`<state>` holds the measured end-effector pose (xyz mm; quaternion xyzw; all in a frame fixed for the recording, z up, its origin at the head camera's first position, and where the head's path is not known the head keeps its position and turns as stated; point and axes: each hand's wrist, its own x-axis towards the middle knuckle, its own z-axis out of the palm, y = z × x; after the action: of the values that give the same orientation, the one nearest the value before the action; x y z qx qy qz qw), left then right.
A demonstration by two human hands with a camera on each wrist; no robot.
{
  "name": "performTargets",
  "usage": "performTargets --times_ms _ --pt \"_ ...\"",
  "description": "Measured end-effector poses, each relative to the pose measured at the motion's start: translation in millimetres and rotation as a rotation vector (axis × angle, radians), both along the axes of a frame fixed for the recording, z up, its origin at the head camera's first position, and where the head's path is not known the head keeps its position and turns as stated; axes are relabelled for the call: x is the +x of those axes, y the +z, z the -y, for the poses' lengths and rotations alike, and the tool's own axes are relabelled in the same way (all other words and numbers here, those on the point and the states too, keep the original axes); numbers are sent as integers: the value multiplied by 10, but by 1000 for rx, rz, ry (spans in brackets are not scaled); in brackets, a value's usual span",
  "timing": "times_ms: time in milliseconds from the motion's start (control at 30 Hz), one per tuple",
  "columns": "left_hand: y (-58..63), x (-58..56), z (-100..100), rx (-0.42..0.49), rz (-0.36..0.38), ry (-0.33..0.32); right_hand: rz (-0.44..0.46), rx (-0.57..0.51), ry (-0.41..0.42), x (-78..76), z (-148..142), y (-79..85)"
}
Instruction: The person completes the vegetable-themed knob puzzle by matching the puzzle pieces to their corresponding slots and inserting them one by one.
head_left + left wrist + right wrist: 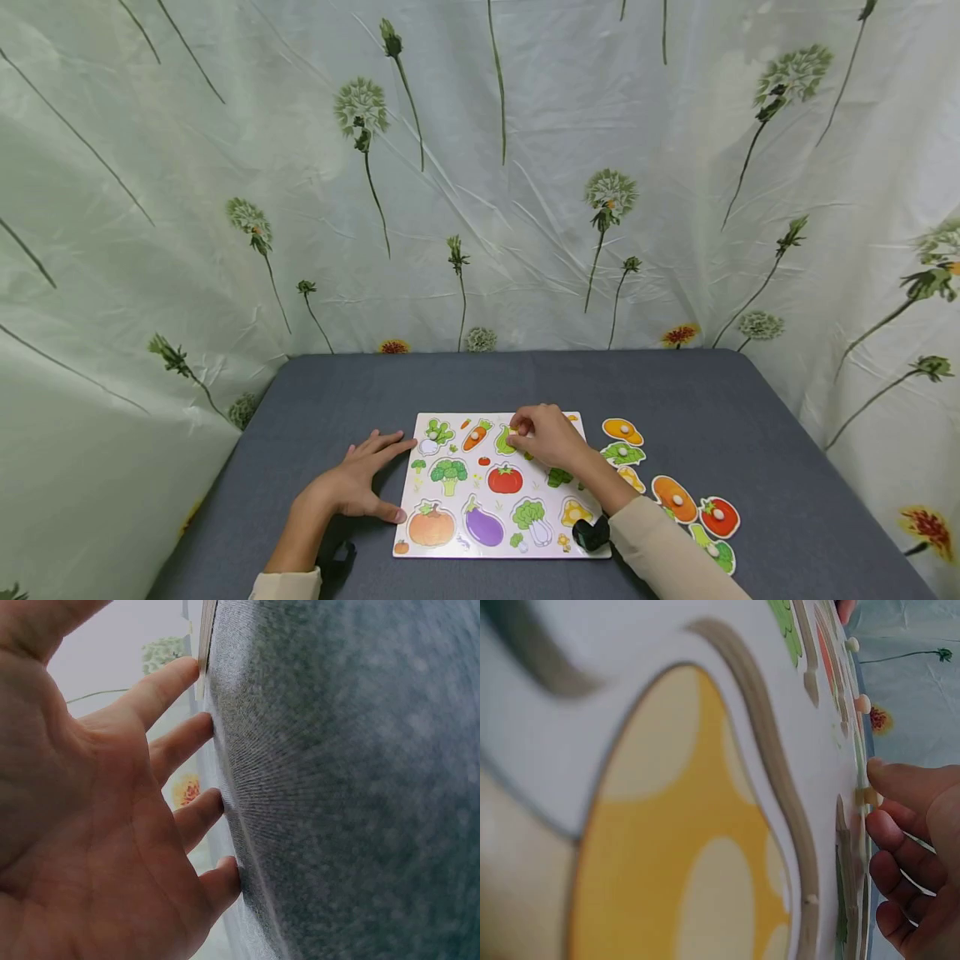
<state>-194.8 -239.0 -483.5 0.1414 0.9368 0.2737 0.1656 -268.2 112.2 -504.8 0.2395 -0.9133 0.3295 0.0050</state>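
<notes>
A white vegetable puzzle board lies on the table. My right hand reaches over its upper part. Thumb and forefinger pinch the small wooden knob of a green gourd-like puzzle piece, partly hidden by the fingers. Left of it, a carrot piece and a white radish piece sit in their places, each with a knob. With fingers spread, my left hand touches the board's left edge; the thumb is at the lower corner. Its other fingertips rest on the grey cloth in the left wrist view.
Right of the board lie loose knobbed pieces: a yellow-orange one, a leafy green one, a mushroom, an orange one, a tomato and a green one. A flowered curtain hangs behind the grey table.
</notes>
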Motion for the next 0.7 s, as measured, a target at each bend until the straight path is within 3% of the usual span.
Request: performTargets --times_ms 233,433,700 --pt "-42 -4 59 0 6 -17 0 -37 31 50 -48 55" --pt "-31 -4 61 8 1 -17 9 -16 -15 98 -158 153" --pt "-30 -20 21 -9 -12 -21 -48 -16 -47 113 -384 214"
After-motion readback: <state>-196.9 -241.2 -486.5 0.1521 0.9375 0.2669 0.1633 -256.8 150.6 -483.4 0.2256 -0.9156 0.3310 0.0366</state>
